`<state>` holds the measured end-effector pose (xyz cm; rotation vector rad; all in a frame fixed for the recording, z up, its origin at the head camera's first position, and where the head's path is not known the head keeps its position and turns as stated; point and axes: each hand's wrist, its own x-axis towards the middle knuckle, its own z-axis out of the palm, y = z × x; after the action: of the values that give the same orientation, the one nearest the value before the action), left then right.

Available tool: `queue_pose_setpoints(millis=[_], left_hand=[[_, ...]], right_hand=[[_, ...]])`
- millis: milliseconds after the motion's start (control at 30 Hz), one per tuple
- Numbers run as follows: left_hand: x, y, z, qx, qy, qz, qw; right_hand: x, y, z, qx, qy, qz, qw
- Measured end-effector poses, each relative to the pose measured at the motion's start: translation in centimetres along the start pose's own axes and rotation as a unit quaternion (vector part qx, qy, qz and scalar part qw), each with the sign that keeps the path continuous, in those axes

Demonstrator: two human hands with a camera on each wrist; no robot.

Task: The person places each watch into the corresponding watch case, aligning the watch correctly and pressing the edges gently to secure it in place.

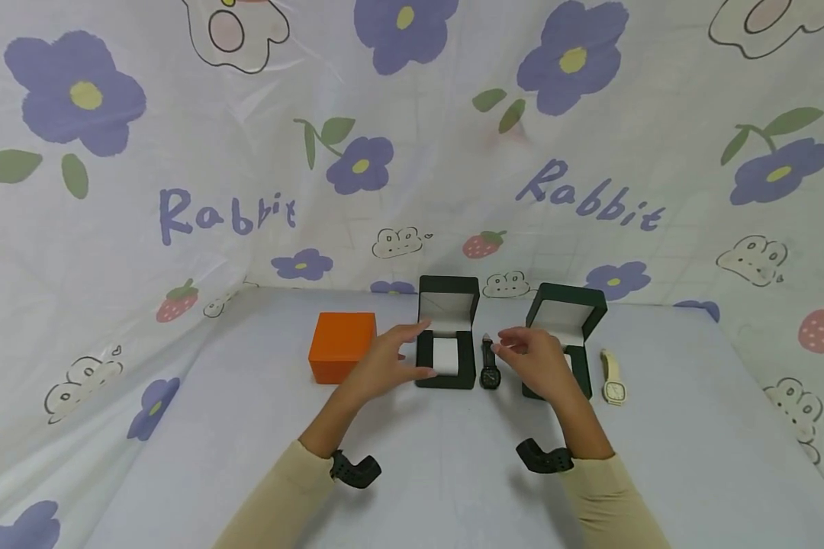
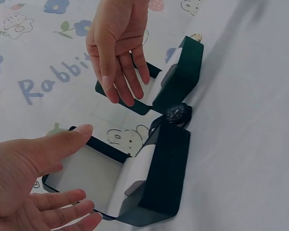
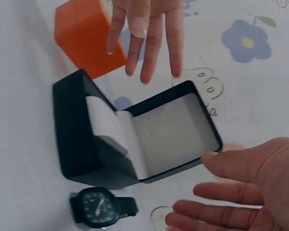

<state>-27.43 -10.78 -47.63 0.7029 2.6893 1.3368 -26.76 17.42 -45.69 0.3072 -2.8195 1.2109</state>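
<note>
A dark green watch box (image 1: 446, 380) stands with its lid up and a white cushion (image 1: 445, 357) inside. My left hand (image 1: 386, 360) is at its left side, thumb and fingers spread; in the left wrist view nothing lies between them. A black wristwatch (image 1: 490, 377) lies just right of that box, dial up. Above and to the right of the watch, my right hand (image 1: 534, 357) hovers with extended fingers and holds nothing. Behind it stands a second green watch box (image 1: 580, 374), lid raised, partly hidden by the hand. Whether either hand touches a box is unclear.
An orange box (image 1: 342, 347) sits at the left, partly behind my left hand. A pale gold wristwatch (image 1: 614, 390) lies to the right of the second box. White cloth printed with flowers hangs behind the white table (image 1: 439, 473).
</note>
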Motion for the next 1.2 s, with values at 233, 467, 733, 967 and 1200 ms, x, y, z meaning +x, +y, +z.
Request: queue_pose_setpoints(millis=[233, 467, 733, 967, 1200], left_hand=[[0.6, -0.4, 1.0, 0.010, 0.002, -0.006, 0.9999], [1.4, -1.1, 1.6, 0.038, -0.003, -0.009, 0.9992], [2.4, -1.9, 2.1, 0.051, -0.002, -0.008, 0.9987], [3.2, -2.4, 2.3, 0.069, -0.010, -0.019, 0.9974], [3.8, -2.5, 2.3, 0.091, -0.027, -0.015, 0.9954]], right_hand=[[0.4, 0.6, 1.7, -0.044, -0.026, 0.045, 0.998], [0.4, 0.5, 3.1, -0.081, -0.030, 0.051, 0.995], [0.8, 1.2, 4.6, -0.100, -0.020, 0.067, 0.992], [1.0, 1.2, 4.9, -0.099, -0.014, 0.081, 0.992], [0.7, 1.2, 4.7, -0.085, -0.011, 0.079, 0.993]])
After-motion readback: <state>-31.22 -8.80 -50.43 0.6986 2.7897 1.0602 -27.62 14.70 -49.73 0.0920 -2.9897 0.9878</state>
